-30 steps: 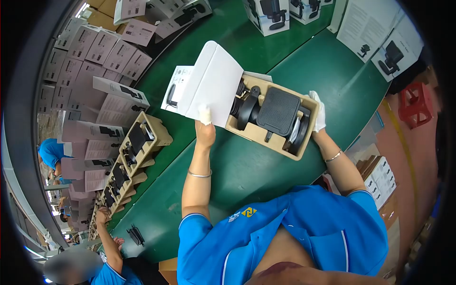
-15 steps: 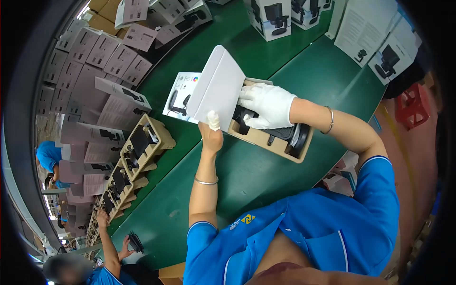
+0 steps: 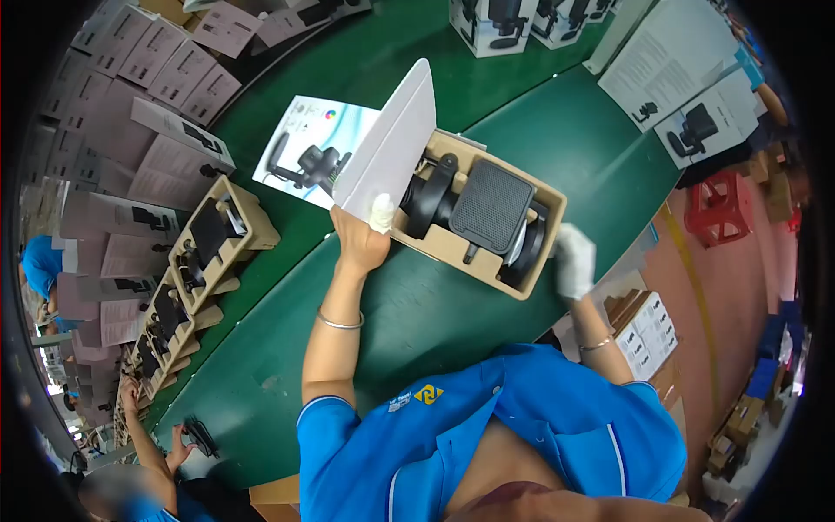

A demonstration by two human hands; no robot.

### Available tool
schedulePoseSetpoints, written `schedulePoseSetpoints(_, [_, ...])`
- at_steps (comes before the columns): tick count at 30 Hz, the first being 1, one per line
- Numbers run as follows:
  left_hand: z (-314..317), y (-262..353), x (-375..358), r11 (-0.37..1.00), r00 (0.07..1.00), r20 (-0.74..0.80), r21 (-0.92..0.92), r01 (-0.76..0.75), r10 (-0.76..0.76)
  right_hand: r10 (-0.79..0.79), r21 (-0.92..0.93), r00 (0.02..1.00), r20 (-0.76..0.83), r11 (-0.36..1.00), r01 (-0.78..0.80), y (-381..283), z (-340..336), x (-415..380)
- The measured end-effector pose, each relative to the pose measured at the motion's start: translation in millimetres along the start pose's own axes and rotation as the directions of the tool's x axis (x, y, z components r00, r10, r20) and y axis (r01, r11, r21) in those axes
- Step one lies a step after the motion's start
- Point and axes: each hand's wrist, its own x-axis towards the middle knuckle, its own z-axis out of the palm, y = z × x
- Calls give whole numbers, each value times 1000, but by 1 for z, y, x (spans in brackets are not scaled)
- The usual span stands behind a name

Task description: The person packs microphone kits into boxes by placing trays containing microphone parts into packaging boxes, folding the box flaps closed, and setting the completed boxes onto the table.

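Observation:
A pulp tray [image 3: 544,202] lies on the green table beside the raised white flap of the printed carton [image 3: 300,143]. Inside the tray are a black mesh-faced microphone [image 3: 492,207], a round black part [image 3: 429,198] and a dark disc at the right end. My left hand [image 3: 361,239], its thumb tip covered in white, grips the carton at the flap's lower corner, with its fingers partly hidden. At the tray's right end is my gloved right hand [image 3: 576,263], apart from the parts and smeared by motion.
Open cartons with filled pulp trays [image 3: 204,239] line the left side, by stacked white boxes [image 3: 156,52]. Printed boxes [image 3: 493,26] stand at the back, others at the right [image 3: 709,122]. A red stool [image 3: 720,209] is on the floor. A co-worker [image 3: 143,470] sits lower left.
My right hand has come out of the tray and swung right and down, uncovering the black parts. My left hand keeps hold of the carton. The whole view has shifted somewhat.

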Motion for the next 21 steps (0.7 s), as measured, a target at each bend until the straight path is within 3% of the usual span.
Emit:
schedulePoseSetpoints(1, [2, -6, -2, 1000, 1000, -10, 18, -20, 20, -154, -130, 978, -144, 982, 135, 17, 26, 0])
schedulePoseSetpoints(3, [0, -12, -8, 996, 997, -22, 62, -67, 68, -13, 221, 999, -50, 975, 23, 17, 50, 16])
schedulePoseSetpoints(5, [-7, -7, -6, 998, 1000, -6, 56, -15, 15, -161, 177, 985, -58, 970, 169, 22, 76, 48])
schedulePoseSetpoints(8, [-19, -3, 5, 989, 990, 2, 37, 140, -140, -207, 231, 978, 9, 952, 199, 20, 95, 79])
schedulePoseSetpoints(11, [-20, -12, 9, 990, 984, -104, 9, 144, -142, -215, 227, 976, -42, 949, 219, 14, 92, 61])
schedulePoseSetpoints(13, [-16, -18, 7, 987, 967, -198, -32, 158, -161, 21, 250, 992, 127, 967, -53, 4, 77, 36])
schedulePoseSetpoints(15, [-13, -18, 4, 997, 966, -259, 60, 38, -21, 196, 494, 977, 83, 843, -211, -16, 75, 13])
schedulePoseSetpoints(16, [-9, -8, 5, 997, 967, -255, 68, 25, -7, 190, 507, 978, 83, 837, -205, -30, 74, 16])
schedulePoseSetpoints(18, [-3, 19, 4, 996, 958, -284, 57, 63, -44, 242, 321, 967, -80, 925, -205, -46, 68, 16])
schedulePoseSetpoints(19, [-4, 23, 6, 997, 964, -263, 53, 60, -44, 258, 331, 962, -93, 919, -214, -45, 65, 12])
schedulePoseSetpoints(21, [-4, 31, 10, 953, 948, -112, -91, 288, -297, 240, 171, 970, -37, 958, -230, -46, 55, 8])
